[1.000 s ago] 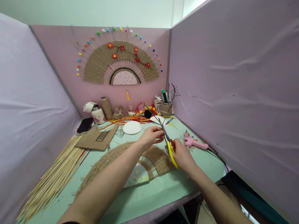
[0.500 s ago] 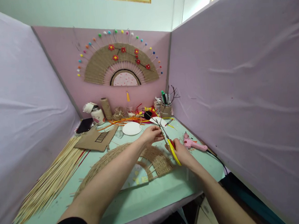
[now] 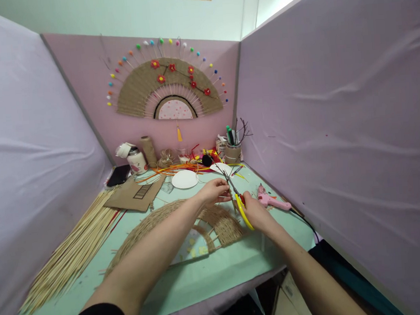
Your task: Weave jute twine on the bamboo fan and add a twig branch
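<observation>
My left hand [image 3: 215, 191] is closed on a thin brown twig [image 3: 233, 203], whose forked upper end rises past the fingers. Yellow-handled scissors [image 3: 243, 213] are in my right hand [image 3: 256, 212], their blades pointing up and away against or close beside the twig. Whether the blades touch it I cannot tell. Below my hands a woven twine fan [image 3: 225, 226] lies on the table, with a pale inner panel [image 3: 193, 247] at its lower middle. My left forearm covers much of its left side.
A pink glue gun [image 3: 272, 201] lies right of my right hand. Pale reed sticks [image 3: 72, 244], cardboard [image 3: 135, 194] and a white oval disc [image 3: 184, 179] are to the left. Behind stand a twine roll [image 3: 148, 151] and a pen holder [image 3: 232, 153]. A finished fan [image 3: 133, 91] hangs on the back panel.
The view has shifted very slightly. My hands keep nearly the same place, with the scissors and twig still held; the blades sit at a slightly different angle by the twig.
</observation>
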Tool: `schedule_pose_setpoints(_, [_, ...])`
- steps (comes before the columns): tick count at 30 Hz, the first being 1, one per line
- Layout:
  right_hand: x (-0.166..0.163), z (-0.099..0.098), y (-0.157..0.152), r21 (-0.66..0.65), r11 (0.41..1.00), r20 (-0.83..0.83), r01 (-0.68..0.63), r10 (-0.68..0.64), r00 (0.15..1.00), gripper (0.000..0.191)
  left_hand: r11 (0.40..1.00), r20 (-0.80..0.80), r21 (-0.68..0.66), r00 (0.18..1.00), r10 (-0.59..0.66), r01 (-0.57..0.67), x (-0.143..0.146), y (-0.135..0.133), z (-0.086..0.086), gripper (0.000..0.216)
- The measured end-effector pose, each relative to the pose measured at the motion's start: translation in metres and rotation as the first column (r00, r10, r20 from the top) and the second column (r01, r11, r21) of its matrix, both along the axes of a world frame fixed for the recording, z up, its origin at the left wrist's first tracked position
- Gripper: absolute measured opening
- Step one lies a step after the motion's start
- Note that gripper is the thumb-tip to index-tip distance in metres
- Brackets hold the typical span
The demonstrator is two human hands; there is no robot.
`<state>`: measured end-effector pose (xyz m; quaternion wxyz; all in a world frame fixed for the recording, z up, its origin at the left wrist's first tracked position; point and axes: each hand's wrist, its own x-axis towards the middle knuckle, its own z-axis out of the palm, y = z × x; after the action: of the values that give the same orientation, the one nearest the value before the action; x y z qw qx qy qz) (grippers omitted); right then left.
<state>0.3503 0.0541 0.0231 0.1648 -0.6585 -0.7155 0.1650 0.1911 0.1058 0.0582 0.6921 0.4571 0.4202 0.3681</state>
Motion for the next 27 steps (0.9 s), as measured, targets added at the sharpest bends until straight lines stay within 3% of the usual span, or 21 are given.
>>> schedule_pose_setpoints(7, [-0.007,-0.005,0.000,-0.052,0.998,0.078,0.029,-0.025,0.997,0.027,0.995,-0.017,-0.095,1.000,0.020,-0.021,0.008,0.010,-0.013,0.016])
schedule_pose_setpoints(14, [0.006,-0.006,0.013,-0.030,0.994,0.075,0.105,-0.103,0.992,0.034,0.993,0.005,-0.089,0.997,0.074,-0.073,-0.003,0.011,-0.016,0.019])
schedule_pose_setpoints(18, [0.003,-0.002,0.041,0.024,0.996,0.145,0.081,-0.084,0.986,0.036,0.982,0.045,-0.059,0.982,0.181,-0.178,-0.018,0.002,-0.012,0.020])
schedule_pose_setpoints(23, [-0.026,-0.008,0.078,0.028,1.000,0.295,0.014,-0.022,0.955,0.035,0.935,0.129,-0.051,0.926,0.355,-0.352,-0.034,-0.020,-0.010,0.018])
schedule_pose_setpoints(27, [-0.036,-0.005,0.081,0.036,0.999,0.363,-0.001,-0.013,0.932,0.031,0.892,0.173,-0.070,0.875,0.452,-0.447,-0.043,-0.036,-0.013,0.018])
